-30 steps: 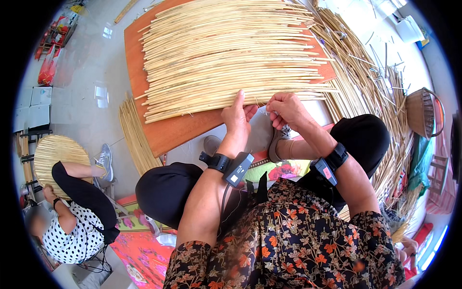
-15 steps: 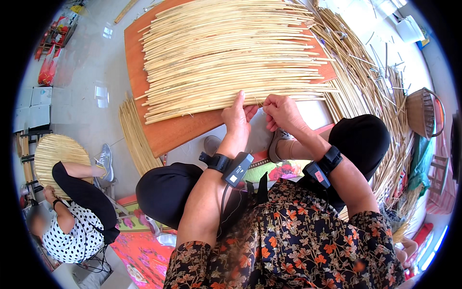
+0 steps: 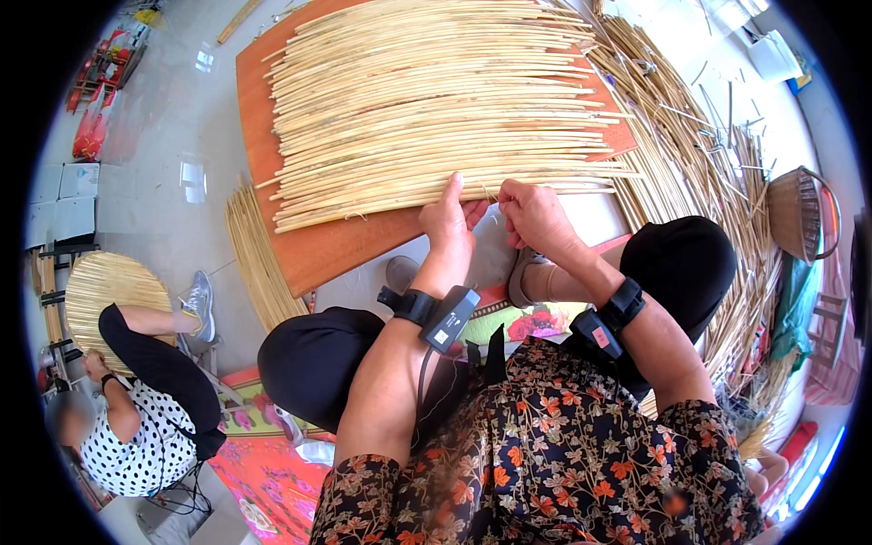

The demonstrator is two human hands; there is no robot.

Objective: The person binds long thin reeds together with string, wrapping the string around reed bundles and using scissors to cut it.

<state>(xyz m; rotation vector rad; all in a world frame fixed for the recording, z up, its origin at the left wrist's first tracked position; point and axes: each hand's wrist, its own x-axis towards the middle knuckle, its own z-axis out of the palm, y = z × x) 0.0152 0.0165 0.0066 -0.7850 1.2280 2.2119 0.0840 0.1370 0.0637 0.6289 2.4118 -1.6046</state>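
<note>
A mat of pale straw stalks (image 3: 427, 109), laid side by side, covers most of an orange-brown board (image 3: 336, 259) in front of me. At its near edge my left hand (image 3: 447, 221) grips the outer stalks, thumb on top and fingers beneath. Just to the right, my right hand (image 3: 538, 214) is closed in a pinch beside the same edge. A thin, pale thread (image 3: 491, 193) shows at the stalks by its fingertips; the pinched part is hidden. Another short thread end (image 3: 355, 216) pokes out of the edge farther left.
Loose stalks lie in a heap (image 3: 672, 118) on the right, near a brown wicker basket (image 3: 797, 213). More stalks (image 3: 257, 254) stick out beyond the board's left side. At left sits a person in a dotted top (image 3: 145, 445) with a round straw mat (image 3: 113, 295).
My right hand has moved very slightly, and the thread near its fingertips shows more clearly. My left hand keeps its grip on the mat's edge.
</note>
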